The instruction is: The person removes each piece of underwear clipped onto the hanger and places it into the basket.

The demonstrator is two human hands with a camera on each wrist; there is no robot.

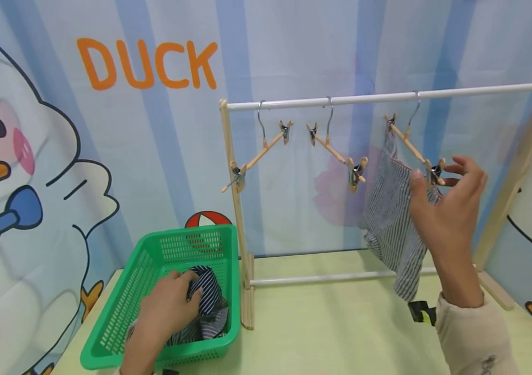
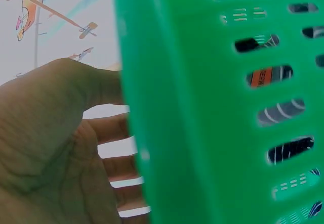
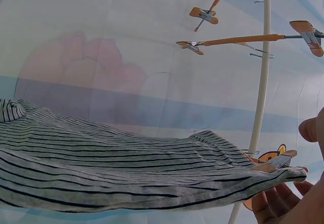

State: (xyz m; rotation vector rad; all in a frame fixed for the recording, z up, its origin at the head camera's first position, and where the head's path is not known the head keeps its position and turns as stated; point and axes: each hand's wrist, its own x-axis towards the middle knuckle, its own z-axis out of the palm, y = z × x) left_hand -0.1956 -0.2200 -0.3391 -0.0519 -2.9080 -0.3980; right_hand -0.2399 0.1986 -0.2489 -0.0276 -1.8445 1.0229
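Grey-and-black striped shorts hang from the rightmost clip hanger, a clip biting each upper corner. Around the right-hand clip is my right hand, thumb and fingers spread apart beside it. In the right wrist view the thumb stands off the clip, with fingertips under the cloth's corner. My left hand reaches into the green basket, fingers loosely bent at a dark striped garment. The basket wall hides its fingertips in the left wrist view.
Two bare clip hangers, the left one and the middle one, hang on the white rail. A wooden post stands right beside the basket. A lower white bar crosses near the tabletop. Behind is a duck-print backdrop.
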